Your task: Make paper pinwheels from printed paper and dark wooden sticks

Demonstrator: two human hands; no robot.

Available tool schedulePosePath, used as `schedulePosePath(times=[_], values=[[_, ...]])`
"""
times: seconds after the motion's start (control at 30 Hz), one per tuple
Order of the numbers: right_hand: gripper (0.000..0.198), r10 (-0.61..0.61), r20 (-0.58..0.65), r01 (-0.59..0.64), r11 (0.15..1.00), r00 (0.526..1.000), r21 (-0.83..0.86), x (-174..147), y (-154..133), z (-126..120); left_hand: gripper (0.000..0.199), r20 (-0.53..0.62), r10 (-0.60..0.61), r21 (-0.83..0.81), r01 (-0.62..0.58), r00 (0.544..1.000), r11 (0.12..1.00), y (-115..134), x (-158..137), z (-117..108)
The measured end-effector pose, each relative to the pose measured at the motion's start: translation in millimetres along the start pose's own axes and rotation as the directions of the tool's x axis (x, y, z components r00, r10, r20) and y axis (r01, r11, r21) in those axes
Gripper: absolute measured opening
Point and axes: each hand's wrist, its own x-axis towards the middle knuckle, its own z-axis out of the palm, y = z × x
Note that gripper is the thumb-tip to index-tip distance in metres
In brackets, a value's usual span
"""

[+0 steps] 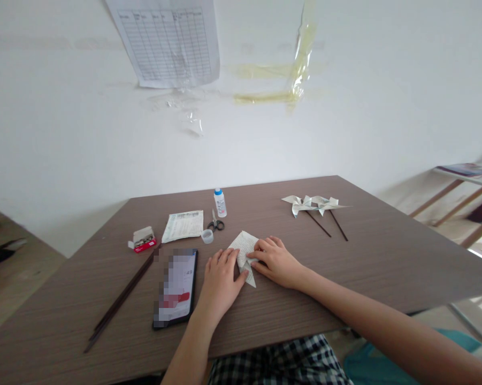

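Observation:
A piece of folded printed paper (244,245) lies flat on the table, its pointed flaps spreading away and toward me. My left hand (220,280) rests palm down at its left side, fingers stretched out, with fingertips and thumb touching the paper's edge. From the right, my right hand (278,262) bears on the paper, index finger and thumb drawn together at its folded middle. Part of the paper is hidden under the fingers. Just left of my left hand lies a phone (180,289) with its screen lit.
Scissors (215,224), a glue bottle (220,204), a clear plastic cap (207,236) and a paper stack (183,225) are beyond my hands. Left are a small red box (144,240) and dark sticks (120,299). Two paper pinwheels (300,204) on sticks lie far right. A wall (257,149) borders the table.

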Motion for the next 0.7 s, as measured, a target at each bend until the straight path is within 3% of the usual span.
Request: schedulePosePath(times=[0.43,0.7], values=[[0.034,-0.006,-0.057,0.013,0.993,0.998,0.119,-0.8,8.7,2.5,0.054,-0.015,0.004,-0.014,-0.004,1.000,1.000,-1.9,-0.3,3.5],[0.029,-0.018,-0.064,0.024,0.996,0.998,0.084,-1.7,9.1,3.3,0.055,0.017,-0.011,-0.018,0.011,1.000,1.000,1.7,-1.1,-3.3]])
